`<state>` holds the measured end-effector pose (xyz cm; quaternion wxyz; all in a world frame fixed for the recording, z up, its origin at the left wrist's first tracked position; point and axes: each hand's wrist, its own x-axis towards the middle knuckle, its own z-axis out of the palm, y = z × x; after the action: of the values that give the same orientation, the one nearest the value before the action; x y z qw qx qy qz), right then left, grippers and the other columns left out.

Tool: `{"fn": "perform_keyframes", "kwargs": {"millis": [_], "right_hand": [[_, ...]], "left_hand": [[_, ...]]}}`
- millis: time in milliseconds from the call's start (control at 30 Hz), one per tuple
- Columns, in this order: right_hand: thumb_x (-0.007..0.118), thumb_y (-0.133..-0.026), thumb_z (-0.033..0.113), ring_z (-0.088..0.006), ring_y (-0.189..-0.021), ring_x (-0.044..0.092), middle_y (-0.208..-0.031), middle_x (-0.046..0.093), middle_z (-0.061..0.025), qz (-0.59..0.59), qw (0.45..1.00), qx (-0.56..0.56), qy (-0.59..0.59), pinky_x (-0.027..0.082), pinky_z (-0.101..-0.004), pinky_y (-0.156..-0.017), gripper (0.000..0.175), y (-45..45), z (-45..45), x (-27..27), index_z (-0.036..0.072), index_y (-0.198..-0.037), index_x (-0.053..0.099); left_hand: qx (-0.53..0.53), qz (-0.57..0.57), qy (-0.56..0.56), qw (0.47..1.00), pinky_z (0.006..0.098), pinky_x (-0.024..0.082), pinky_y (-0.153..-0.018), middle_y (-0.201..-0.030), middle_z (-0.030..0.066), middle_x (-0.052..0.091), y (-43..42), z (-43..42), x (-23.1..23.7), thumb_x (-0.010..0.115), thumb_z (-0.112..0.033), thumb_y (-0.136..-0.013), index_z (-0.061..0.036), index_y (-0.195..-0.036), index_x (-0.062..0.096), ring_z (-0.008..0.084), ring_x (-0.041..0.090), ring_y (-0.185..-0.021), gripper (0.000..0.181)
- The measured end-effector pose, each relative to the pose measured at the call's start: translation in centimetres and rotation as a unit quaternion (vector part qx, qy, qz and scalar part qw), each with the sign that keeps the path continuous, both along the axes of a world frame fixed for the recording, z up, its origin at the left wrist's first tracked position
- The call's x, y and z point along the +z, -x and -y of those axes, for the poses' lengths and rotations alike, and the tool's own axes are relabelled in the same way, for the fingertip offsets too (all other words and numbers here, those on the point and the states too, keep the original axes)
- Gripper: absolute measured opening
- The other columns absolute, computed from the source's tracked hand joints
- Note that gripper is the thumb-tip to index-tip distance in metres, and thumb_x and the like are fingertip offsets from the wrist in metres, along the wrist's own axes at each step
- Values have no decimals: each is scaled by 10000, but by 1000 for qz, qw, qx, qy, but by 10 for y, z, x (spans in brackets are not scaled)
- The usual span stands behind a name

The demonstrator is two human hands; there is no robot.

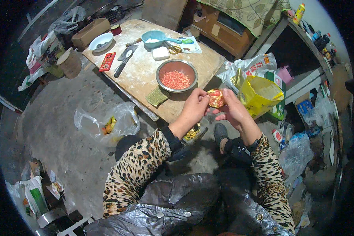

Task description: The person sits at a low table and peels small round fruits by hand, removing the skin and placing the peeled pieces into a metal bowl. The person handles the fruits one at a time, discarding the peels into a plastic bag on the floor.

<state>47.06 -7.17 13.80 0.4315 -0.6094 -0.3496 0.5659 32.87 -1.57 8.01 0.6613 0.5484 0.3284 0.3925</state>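
Observation:
Between my two hands is a piece of pomegranate [215, 98], its red seeds and pale yellow membrane facing up. My right hand [234, 109] grips its right side, thumb on top. The fingertips of my left hand [194, 104] pinch its left edge. Just beyond my left hand, a steel bowl [177, 61] stands on the table and holds many loose pomegranate seeds [176, 80]. Below my hands, a container [192, 133] with yellowish peel pieces is partly hidden by my left forearm.
The wooden table [135, 81] bears a knife [123, 63], a teal strainer [153, 39], scissors [174, 48], a white bowl [101, 42] and a folded woven cloth [157, 96]. A plastic bag of fruit [109, 125] lies on the floor at left. At right stands a yellow bag [259, 96].

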Motion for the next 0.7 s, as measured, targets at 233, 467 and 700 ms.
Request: {"fn": "perform_keyframes", "kwargs": {"millis": [233,467,700], "right_hand": [[385,-987,353,-108,-603,536,-894,572,-44,-102,991,-76,-38,479,-240,-468,298,4,18,-43,123,-1169,439],[395,-988,328,-115,-591,543,-875,575,-58,-134,987,-82,-16,481,-243,-464,282,-3,5,-70,115,-1166,447],[387,-994,297,-110,-569,532,-865,573,-56,-104,990,-91,-29,448,-230,-448,263,-9,-3,-66,99,-1154,451]], "left_hand": [[-63,-43,-25,997,235,421,-494,-713,16,507,5,21,-4,518,-168,-929,-39,-982,440,79,504,-573,159],[-51,-143,-56,987,253,414,-526,-745,25,503,-5,7,-33,475,-177,-944,-42,-994,439,91,493,-602,148],[-53,-127,-40,990,320,421,-550,-712,81,515,-19,-3,-36,437,-135,-929,-36,-973,437,148,527,-606,108]]}}
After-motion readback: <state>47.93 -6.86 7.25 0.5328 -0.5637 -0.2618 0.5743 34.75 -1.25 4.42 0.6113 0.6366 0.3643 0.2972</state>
